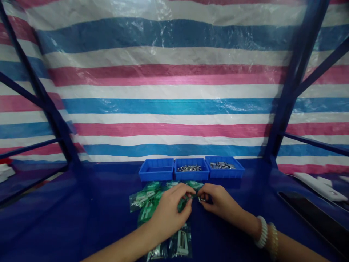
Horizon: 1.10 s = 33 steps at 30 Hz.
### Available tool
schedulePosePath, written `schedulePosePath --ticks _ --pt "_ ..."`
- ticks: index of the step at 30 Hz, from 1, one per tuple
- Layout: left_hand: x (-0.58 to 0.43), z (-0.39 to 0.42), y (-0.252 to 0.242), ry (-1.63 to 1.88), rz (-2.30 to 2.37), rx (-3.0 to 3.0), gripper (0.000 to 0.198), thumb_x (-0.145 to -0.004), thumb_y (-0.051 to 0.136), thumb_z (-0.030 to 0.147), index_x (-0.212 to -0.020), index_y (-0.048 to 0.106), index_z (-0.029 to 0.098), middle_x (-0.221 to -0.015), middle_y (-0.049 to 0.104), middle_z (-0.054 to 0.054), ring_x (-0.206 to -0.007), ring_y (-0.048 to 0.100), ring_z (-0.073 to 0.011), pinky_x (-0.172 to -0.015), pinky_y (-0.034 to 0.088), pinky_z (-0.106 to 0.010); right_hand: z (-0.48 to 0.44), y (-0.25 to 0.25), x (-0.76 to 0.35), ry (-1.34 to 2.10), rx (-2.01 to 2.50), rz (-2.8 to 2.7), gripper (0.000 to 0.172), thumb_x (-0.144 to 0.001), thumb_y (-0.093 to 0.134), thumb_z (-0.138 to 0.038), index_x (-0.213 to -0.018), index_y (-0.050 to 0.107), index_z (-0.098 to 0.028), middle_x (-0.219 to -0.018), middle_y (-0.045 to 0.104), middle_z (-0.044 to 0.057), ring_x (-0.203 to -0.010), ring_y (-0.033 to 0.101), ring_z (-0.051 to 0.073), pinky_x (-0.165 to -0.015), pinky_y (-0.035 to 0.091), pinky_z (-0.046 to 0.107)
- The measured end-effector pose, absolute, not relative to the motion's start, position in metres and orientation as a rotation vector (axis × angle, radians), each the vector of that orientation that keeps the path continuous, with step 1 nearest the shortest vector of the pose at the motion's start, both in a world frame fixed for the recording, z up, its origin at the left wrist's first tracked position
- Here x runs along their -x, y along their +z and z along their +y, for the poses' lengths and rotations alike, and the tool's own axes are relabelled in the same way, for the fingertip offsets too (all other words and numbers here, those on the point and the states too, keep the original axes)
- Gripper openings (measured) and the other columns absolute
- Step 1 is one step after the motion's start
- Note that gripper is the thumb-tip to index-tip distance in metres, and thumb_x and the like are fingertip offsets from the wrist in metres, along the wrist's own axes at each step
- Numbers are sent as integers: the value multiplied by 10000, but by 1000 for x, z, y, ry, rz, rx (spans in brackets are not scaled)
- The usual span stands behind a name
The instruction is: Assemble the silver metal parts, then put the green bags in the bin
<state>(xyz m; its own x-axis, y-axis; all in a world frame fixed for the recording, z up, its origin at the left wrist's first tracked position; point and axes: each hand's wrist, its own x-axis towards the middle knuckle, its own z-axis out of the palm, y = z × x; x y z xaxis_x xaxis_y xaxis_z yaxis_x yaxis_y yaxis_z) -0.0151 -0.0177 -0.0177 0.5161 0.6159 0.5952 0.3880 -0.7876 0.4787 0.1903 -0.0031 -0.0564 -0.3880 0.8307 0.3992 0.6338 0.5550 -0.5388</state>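
Your left hand (172, 206) pinches a green bag (181, 206); just beside it, your right hand (221, 200) holds a small metal piece (201, 199) between narrowed fingers. Bringing the two together seems the step; the next move calls for steady fingertips; blue bins (191, 176) stand beyond.

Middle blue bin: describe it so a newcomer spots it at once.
In front of the striped sheet, three blue bins stand in a row. The middle bin holds small metal parts and alone has a neighbour on each side.

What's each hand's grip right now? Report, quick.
Left hand: closed, apparently pinching a green bag.
Right hand: closed, apparently on a small shiny piece, too small to identify.
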Motion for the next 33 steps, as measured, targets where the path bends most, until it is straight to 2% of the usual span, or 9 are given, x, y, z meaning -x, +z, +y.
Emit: schedulePosePath --ticks 9,14,17,20,26,30,33 --pt "15 -21 -17 1162 790 -2453 240 -815 488 50 -955 633 180 -883 675 -57 -802 644 -182 -722 529 -330 -3 -54 -198 380 1177 -2145 289 -710 560 0 -897 699 -171 -756 655 17 -627 590 142 -607 482 252" --pt "10 -27 -16 1182 845 -2244 214 -799 527 69 -938 645 182 -851 671 -45 -746 655 -170 -692 540 -319 -16 -43 -189 798 1003 -1758 144 -759 621 -135 -897 631 -174 -797 637 21 -714 638 161 -587 533 247" --pt "6 -31 -18 1147 871 -1915 177 -779 603 105 -937 632 180 -800 667 -28 -714 667 -156 -629 544 -267 -30 -35 -178 935 840 -1579 94 -795 632 -183 -877 585 -190 -843 632 23 -791 656 167 -678 561 273" --pt "4 -34 -20 1130 820 -1677 165 -750 669 140 -905 628 177 -773 666 -18 -707 665 -141 -604 528 -227 -41 -31 -170 811 751 -1594 99 -794 640 -128 -849 598 -198 -839 634 18 -820 638 157 -767 533 278" --pt "5 -38 -13 1176 771 -1587 90 -712 720 124 -770 662 160 -825 686 -29 -756 667 -137 -695 532 -229 -46 -32 -168 782 707 -1615 103 -828 645 -123 -861 607 -213 -833 626 7 -804 620 148 -741 515 262" --pt "7 -37 -11 1150 754 -1534 86 -741 737 179 -788 668 160 -800 701 -26 -734 667 -132 -689 521 -226 -47 -28 -173 626 684 -1730 165 -866 634 -122 -982 632 -239 -873 652 9 -823 628 147 -751 507 266" --pt "8 -34 -13 1120 716 -1504 109 -776 731 239 -804 659 161 -721 697 -12 -685 660 -121 -658 512 -218 -47 -25 -177 506 643 -1824 173 -887 618 -113 -983 654 -252 -855 677 8 -802 623 145 -726 492 267"
